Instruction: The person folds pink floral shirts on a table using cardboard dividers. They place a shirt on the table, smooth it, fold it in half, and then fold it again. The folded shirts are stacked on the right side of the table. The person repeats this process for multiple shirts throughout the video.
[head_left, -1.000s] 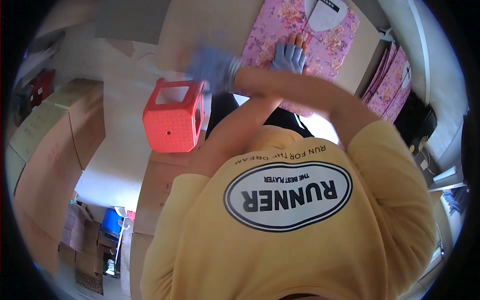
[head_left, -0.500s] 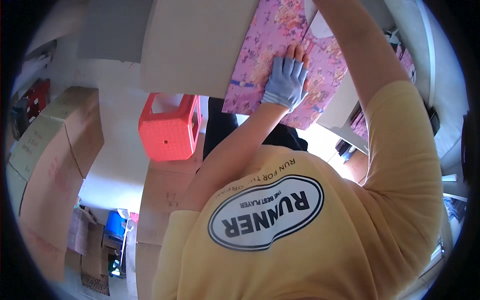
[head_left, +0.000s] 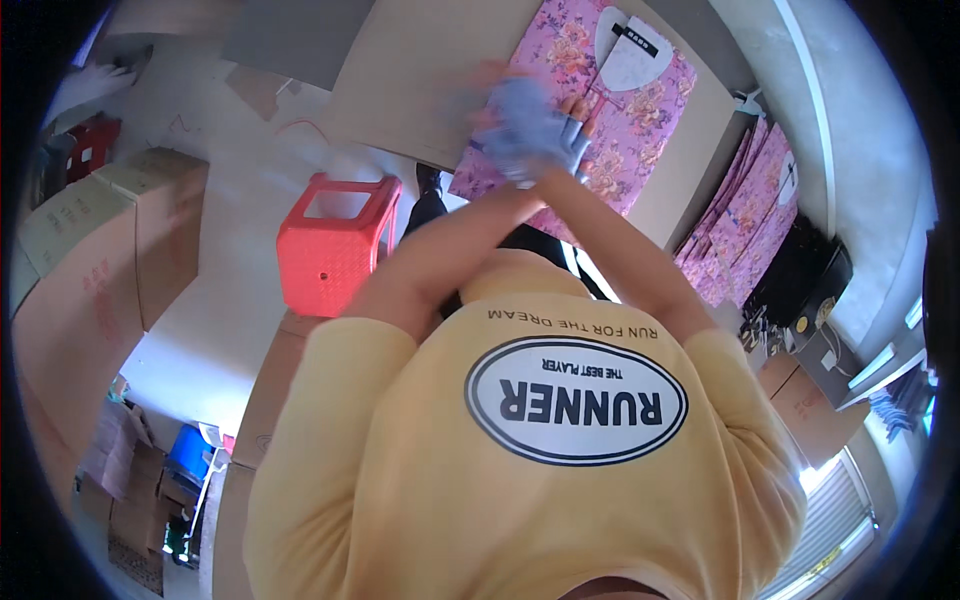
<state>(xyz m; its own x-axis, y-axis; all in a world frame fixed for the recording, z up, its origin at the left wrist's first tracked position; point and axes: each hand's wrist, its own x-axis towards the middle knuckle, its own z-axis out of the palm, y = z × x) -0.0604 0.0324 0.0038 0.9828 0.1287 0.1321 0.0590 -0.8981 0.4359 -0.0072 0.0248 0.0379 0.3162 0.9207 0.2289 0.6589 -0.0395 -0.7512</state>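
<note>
A folded pink floral garment [head_left: 640, 150] lies flat on a brown board surface [head_left: 420, 75], its white neck piece with a dark label toward the far end. My forearms cross at the wrists over its near left part. My left hand [head_left: 573, 140], in a grey-blue fingerless glove, rests on the cloth with fingers stretched out, partly covered by the other hand. Above it and to the left is my right hand [head_left: 515, 118], in a like glove, passing over the garment's left edge. Motion smears its fingers, so I cannot tell their shape.
A pile of similar floral garments [head_left: 740, 215] lies at the right, beside a black object [head_left: 800, 265]. To the left stands a red plastic stool [head_left: 325, 262]. Large cardboard boxes [head_left: 95, 270] line the far left, and a grey sheet [head_left: 295, 40] is at the back.
My right hand has come down from the top edge and swept left across my left hand, blurred. My left hand stays on the garment. The view has shifted, showing more garments at right.
</note>
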